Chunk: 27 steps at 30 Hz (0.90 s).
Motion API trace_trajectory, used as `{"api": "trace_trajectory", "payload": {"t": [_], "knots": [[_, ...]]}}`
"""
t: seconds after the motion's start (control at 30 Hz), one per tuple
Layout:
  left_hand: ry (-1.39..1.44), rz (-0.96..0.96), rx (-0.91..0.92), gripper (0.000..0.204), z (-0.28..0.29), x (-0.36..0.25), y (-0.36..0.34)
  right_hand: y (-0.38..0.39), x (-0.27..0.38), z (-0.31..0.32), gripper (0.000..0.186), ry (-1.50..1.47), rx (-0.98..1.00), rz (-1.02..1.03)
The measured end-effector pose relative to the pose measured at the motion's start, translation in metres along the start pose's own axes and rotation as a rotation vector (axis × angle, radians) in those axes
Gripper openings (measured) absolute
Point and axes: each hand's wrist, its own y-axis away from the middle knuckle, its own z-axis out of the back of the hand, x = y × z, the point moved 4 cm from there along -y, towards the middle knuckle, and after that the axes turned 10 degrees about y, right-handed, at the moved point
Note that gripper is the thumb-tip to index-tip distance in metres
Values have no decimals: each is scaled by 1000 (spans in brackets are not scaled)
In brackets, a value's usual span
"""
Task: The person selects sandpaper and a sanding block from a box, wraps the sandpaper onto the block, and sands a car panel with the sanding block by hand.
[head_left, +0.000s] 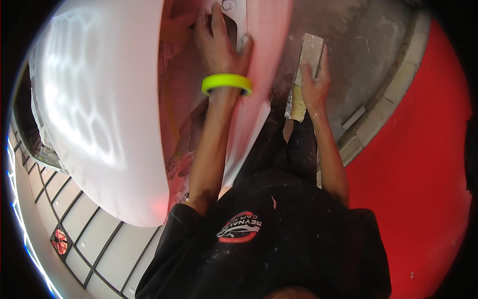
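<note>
My right hand (316,82) is closed around a long, flat sanding block (312,44), pale grey and dusty, with a worn yellowish patch at its lower end. The block stands off to the right of the car body, touching nothing that I can make out. My left hand (222,50), with a bright yellow-green band (226,82) above it on the wrist, reaches to the white car body panel (264,37). Its fingers are apart and nothing shows in them, over a dark opening in the panel. Whether the fingertips press on the metal I cannot tell.
A large glossy white car panel (104,99) curves up along the left, with a dusty gap between it and the body. On the right lie a grey concrete floor (368,55), a pale curb (393,94) and a broad red surface (408,174). Ceiling panels (99,239) show lower left.
</note>
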Motion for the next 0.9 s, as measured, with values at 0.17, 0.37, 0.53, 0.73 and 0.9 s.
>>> {"api": "trace_trajectory", "payload": {"t": [0.17,0.37,0.53,0.73,0.9], "knots": [[19,46,16,85,37,-10,60,6,10,13,66,-2,60,-19],[-134,181,60,77,71,-29,108,8,20,27,66,-91,202,-111],[413,467,65,61,56,-81,113,7,34,38,61,-179,441,-195],[1223,1079,-84,48,-34,-78,125,7,85,57,69,40,700,149],[1342,1108,-174,49,-43,-91,142,32,100,74,83,172,885,200]]}}
